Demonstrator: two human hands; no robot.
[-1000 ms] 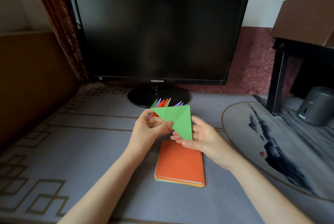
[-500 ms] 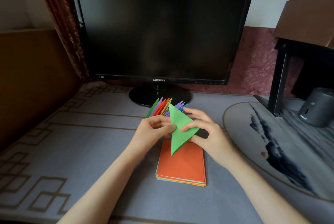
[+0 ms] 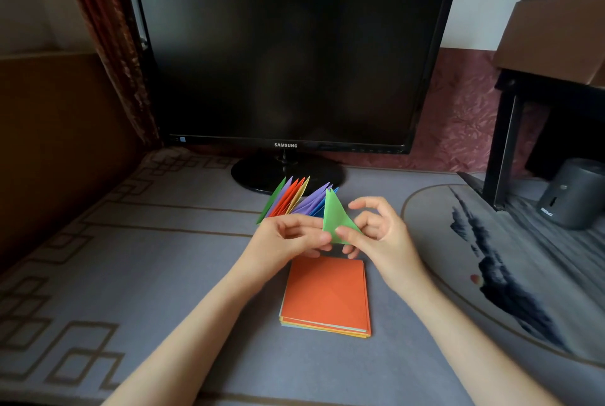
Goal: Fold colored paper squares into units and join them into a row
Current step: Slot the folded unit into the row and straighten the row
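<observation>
Nearest, the stack (image 3: 325, 294) of squares lies flat, orange on top. Just beyond, the left hand (image 3: 288, 242) and right hand (image 3: 376, 233) both pinch the lower edge of a folded green unit (image 3: 335, 215), upright at the right end of the row (image 3: 294, 199). The step seems to be joining; next its flap must slip into the end unit, though contact is unclear from here.

Dark monitor (image 3: 288, 52) — grey patterned mat (image 3: 131, 274)
</observation>
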